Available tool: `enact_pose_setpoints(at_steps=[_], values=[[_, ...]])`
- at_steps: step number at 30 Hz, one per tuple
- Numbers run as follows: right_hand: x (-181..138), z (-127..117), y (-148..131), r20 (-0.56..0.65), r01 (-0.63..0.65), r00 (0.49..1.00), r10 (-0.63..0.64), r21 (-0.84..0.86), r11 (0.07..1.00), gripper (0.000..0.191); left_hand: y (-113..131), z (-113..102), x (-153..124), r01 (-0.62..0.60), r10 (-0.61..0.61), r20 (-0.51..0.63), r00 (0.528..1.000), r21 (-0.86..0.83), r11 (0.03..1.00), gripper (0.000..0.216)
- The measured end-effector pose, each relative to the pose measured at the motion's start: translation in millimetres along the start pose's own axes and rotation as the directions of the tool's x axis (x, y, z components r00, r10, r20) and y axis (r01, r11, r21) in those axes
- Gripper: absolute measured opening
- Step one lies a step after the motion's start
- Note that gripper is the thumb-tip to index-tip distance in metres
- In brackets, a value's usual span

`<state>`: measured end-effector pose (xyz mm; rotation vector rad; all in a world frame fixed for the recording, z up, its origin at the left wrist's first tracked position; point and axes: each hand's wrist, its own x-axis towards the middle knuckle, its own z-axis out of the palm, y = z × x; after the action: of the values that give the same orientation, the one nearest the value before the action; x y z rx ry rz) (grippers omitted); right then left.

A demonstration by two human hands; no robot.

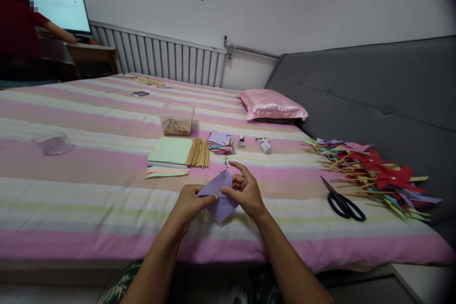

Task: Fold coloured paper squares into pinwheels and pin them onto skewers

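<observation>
Between my two hands is a purple sheet of paper [220, 210], partly folded, held above the front of the bed. My left hand [194, 203] pinches its left side, thumb on top. The right side is gripped by my right hand [247, 192], thumb pressed on the paper and index finger stretched out beyond it. Just past that fingertip lie small silvery bits [226, 162]. Farther on are a stack of coloured paper squares [170, 152], a row of wooden sticks [198, 153] and a pile of cut paper pieces [221, 141].
Black-handled scissors [342, 203] lie to the right, beside a heap of paper pinwheels [377, 171]. A clear box of sticks [177, 121], a small bottle [241, 141], a small white box [264, 145] and a clear lid [54, 144] rest farther back. Someone in red [17, 31] sits at a monitor.
</observation>
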<state>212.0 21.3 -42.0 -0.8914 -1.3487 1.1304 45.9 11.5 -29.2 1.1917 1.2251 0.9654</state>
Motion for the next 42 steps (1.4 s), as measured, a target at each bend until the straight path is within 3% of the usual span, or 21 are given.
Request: enact_pose_setpoints(at_steps=[8, 18, 25, 27, 29, 33, 37, 42], values=[[-0.7, 0.1, -1.0, 0.019, -0.002, 1.000, 0.003, -0.012, 1.000, 0.070, 3.9, 1.8, -3.6, 0.018, -0.017, 0.016, 1.000, -0.025, 1.000, 0.024], [0.7, -1.0, 0.2, -0.035, 0.040, 0.999, -0.041, -0.037, 0.998, 0.062, 5.6, 3.8, -0.1, 0.083, -0.098, -0.104, 0.990, -0.137, 0.987, 0.026], [-0.2, -8.1, 0.0, -0.223, 0.185, 0.951, -0.213, -0.143, 0.972, 0.019, 8.6, -8.4, 1.1, 0.087, -0.168, -0.220, 0.961, -0.333, 0.939, 0.031], [-1.4, -9.0, -0.4, -0.150, 0.171, 0.970, -0.193, -0.146, 0.974, 0.014, 10.4, -11.7, 1.5, 0.087, -0.195, -0.236, 0.952, -0.403, 0.911, 0.032], [-3.1, -8.2, -0.9, 0.002, 0.144, 0.989, -0.145, -0.120, 0.982, 0.017, 11.8, -14.1, 1.7, 0.079, -0.205, -0.235, 0.950, -0.455, 0.887, 0.033], [-6.5, -3.0, -0.5, 0.219, 0.083, 0.974, -0.056, -0.116, 0.990, 0.028, 12.2, -16.3, 1.4, 0.081, -0.207, -0.208, 0.956, -0.491, 0.867, 0.033], [-7.5, -0.1, 1.3, 0.246, 0.027, 0.969, 0.011, -0.150, 0.988, 0.023, 12.2, -15.2, 0.7, 0.106, -0.218, -0.173, 0.960, -0.498, 0.861, 0.033], [-6.5, -0.4, 2.0, 0.231, 0.025, 0.973, 0.004, -0.123, 0.992, 0.014, 10.9, -11.9, 0.6, 0.111, -0.198, -0.152, 0.968, -0.448, 0.887, 0.032]])
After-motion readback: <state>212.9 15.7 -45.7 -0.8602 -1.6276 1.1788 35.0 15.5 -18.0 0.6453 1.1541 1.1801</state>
